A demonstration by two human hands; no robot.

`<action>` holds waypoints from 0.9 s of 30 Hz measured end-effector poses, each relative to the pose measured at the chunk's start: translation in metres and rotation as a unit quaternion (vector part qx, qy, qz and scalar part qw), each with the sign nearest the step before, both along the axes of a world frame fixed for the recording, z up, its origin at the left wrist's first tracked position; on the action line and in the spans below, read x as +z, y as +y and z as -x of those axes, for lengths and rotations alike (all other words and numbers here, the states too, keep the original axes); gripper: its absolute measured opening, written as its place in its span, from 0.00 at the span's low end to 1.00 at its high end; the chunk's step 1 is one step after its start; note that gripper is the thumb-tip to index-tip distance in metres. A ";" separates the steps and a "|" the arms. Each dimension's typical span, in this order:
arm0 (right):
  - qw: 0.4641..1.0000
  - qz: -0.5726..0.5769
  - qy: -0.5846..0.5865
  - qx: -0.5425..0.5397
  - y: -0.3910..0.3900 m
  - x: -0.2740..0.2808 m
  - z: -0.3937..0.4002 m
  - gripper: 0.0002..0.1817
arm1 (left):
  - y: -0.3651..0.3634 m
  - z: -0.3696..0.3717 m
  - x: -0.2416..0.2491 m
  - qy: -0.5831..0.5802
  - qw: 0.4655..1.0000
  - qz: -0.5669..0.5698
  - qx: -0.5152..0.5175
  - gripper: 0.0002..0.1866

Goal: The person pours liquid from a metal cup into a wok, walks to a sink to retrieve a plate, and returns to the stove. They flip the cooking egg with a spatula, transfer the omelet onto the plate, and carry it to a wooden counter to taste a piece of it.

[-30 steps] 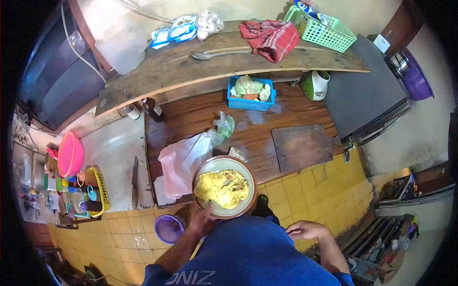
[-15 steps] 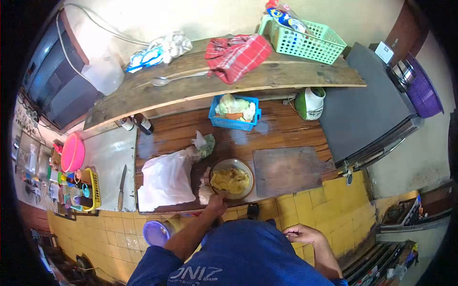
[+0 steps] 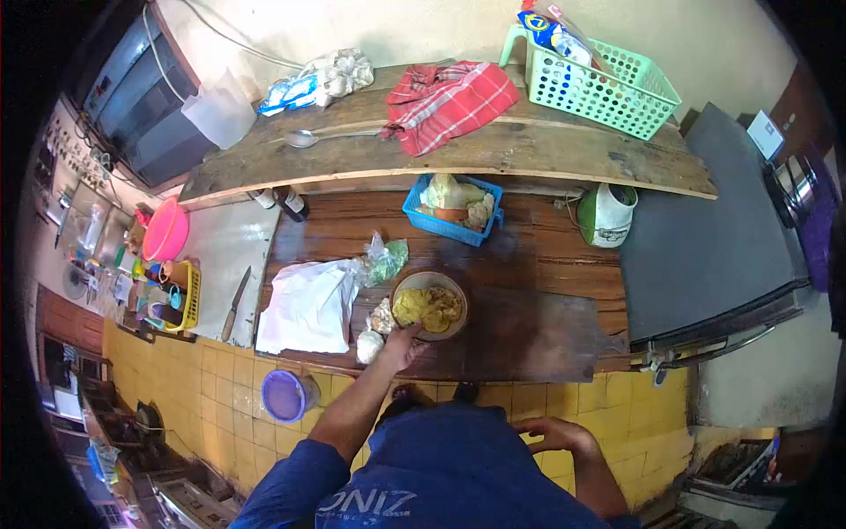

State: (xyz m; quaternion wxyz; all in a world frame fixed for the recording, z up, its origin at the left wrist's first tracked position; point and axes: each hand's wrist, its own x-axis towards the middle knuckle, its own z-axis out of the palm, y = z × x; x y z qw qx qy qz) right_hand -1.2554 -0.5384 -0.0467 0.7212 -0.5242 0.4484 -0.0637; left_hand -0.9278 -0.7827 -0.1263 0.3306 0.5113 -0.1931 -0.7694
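My left hand (image 3: 404, 346) grips the near-left rim of a round bowl (image 3: 464, 324) with a brown edge. Yellow food (image 3: 427, 308) in soft clumps lies in the bowl. Left of that hand, by the table's front edge, sit a round white lump (image 3: 369, 346) and some pale bulbs (image 3: 382, 318) like garlic. A white plastic bag (image 3: 308, 307) lies farther left, and a clear bag of something green (image 3: 386, 260) stands behind the bowl. My right hand (image 3: 557, 435) hangs beside my body, fingers loosely bent and apart, holding nothing.
Right of the bowl lies a dark wooden board (image 3: 538, 339). A blue basket of vegetables (image 3: 454, 231) stands at the back under a wooden shelf (image 3: 546, 145). A knife (image 3: 235, 306) rests on the pale counter at left. Below stands a purple bucket (image 3: 284, 396).
My left hand and the bowl have moved away from my body, toward the back of the table. The fingers of my right hand have spread apart. The camera view has shifted.
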 end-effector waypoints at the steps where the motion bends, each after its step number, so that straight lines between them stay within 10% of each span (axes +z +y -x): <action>1: 1.000 0.026 0.003 0.010 -0.006 0.004 0.000 0.35 | 0.000 -0.001 0.006 -0.038 0.999 -0.028 -0.007 0.18; 16: 0.994 0.074 0.045 0.072 -0.036 0.049 -0.003 0.20 | 0.043 -0.055 -0.014 -0.160 0.945 -0.011 -0.285 0.22; 21: 0.982 0.154 0.080 -0.078 -0.112 0.035 -0.007 0.16 | 0.147 -0.116 -0.024 -0.087 0.976 -0.107 -0.171 0.19; 27: 0.903 0.389 -0.013 -0.183 -0.297 -0.004 -0.016 0.10 | 0.310 -0.163 -0.049 -0.318 0.905 -0.254 0.127 0.17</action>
